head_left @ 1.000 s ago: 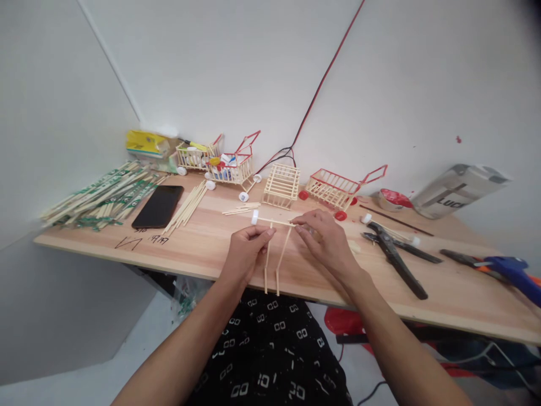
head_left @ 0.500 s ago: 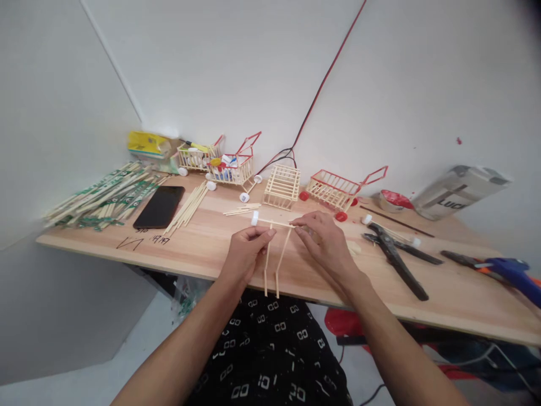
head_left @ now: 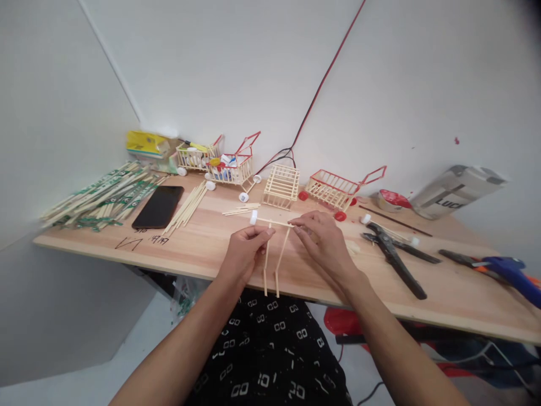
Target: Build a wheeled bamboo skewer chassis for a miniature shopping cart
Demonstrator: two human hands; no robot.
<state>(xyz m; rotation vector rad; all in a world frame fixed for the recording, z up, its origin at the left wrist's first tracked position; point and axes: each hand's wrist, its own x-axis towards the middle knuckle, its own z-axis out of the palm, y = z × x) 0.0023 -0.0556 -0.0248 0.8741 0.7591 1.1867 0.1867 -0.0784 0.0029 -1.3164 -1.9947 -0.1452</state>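
Both my hands hold a small wooden stick frame (head_left: 273, 256) just above the wooden table (head_left: 203, 248). It has two long sticks pointing toward me and a cross stick with a white wheel (head_left: 253, 217) at its left end. My left hand (head_left: 244, 254) pinches the left long stick near the cross stick. My right hand (head_left: 323, 241) is closed on the right end of the cross stick.
Small stick carts stand at the back: two filled with bits (head_left: 230, 166), a plain basket (head_left: 281, 186) and a red-rimmed cart (head_left: 336, 190). Wrapped chopsticks (head_left: 101, 194), a black phone (head_left: 158, 206) and loose sticks (head_left: 188, 206) lie left. Pliers (head_left: 395, 256), a blue glue gun (head_left: 509, 270), a tape roll (head_left: 391, 199) lie right.
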